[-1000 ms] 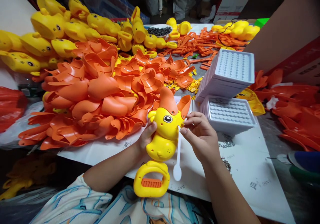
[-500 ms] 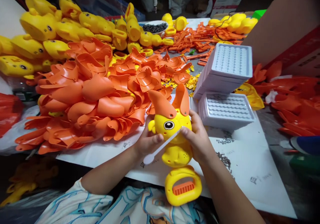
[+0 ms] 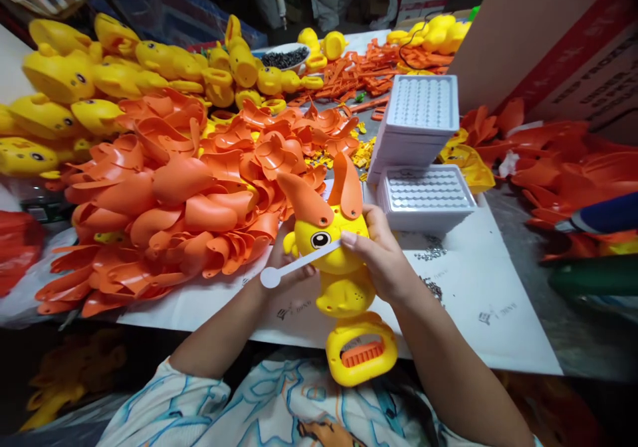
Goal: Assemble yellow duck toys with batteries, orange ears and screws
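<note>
Between my hands is a yellow duck toy (image 3: 343, 261) with a printed eye, two spread orange bill pieces (image 3: 345, 184) at its top and a yellow loop handle (image 3: 387, 360) with an orange ribbed trigger (image 3: 362, 354) hanging below. My right hand (image 3: 381, 254) is closed around the right side of the toy's head. Its thumb pins one end of a white round-ended stick (image 3: 272, 276) against the toy's face; the stick points left and slightly down. My left hand (image 3: 282, 264) grips the head's left side from behind, partly hidden by toy and stick.
Orange curved pieces (image 3: 184, 181) are heaped at left, before piled yellow duck toys (image 3: 70, 75). A bowl (image 3: 285, 58) of small dark parts stands behind. Stacked white trays (image 3: 423, 198) stand at right, near loose metal bits (image 3: 431, 251) and a large cardboard box (image 3: 528, 48).
The white stick has swung up to a flatter angle across the toy's face. Both hands still hold the toy. The camera view has turned somewhat, shifting the surroundings left.
</note>
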